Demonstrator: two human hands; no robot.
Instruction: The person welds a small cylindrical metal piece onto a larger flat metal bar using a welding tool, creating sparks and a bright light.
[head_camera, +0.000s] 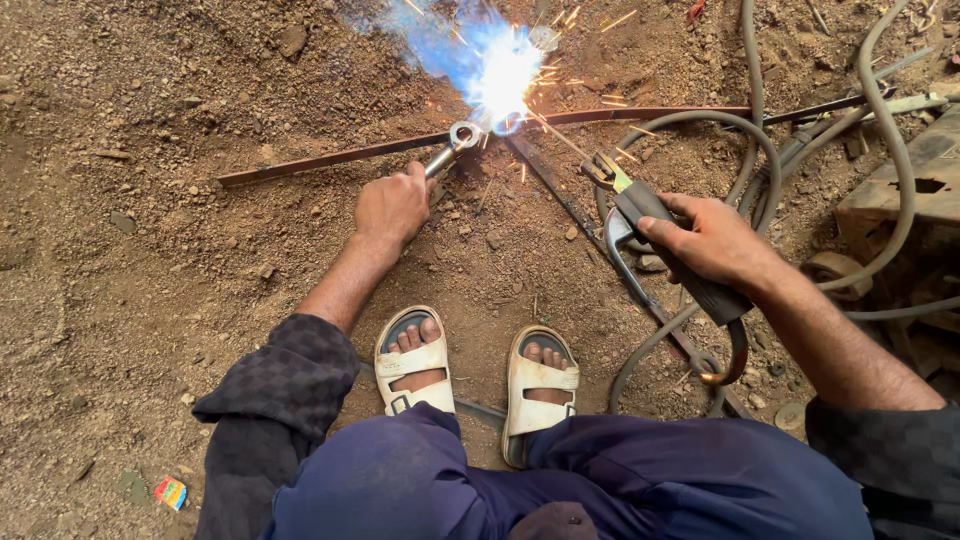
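Observation:
My left hand (392, 205) grips a metal wrench (452, 147) whose ring end rests on a long rusty flat bar (330, 158) lying on the dirt. My right hand (712, 240) holds a welding electrode holder (640, 215) with a dark handle. Its thin rod reaches up-left to a bright blue-white arc (500, 68) where sparks fly, at the joint of the flat bar and a second bar (560, 195) running diagonally toward me. I am crouched, my feet in white sandals (415, 362) below the joint.
Grey welding cables (760, 150) loop across the right side. A rusty metal box (915, 185) and scrap pieces sit at the right edge. Stones lie scattered over the dirt, and a small colourful wrapper (170, 491) is at lower left.

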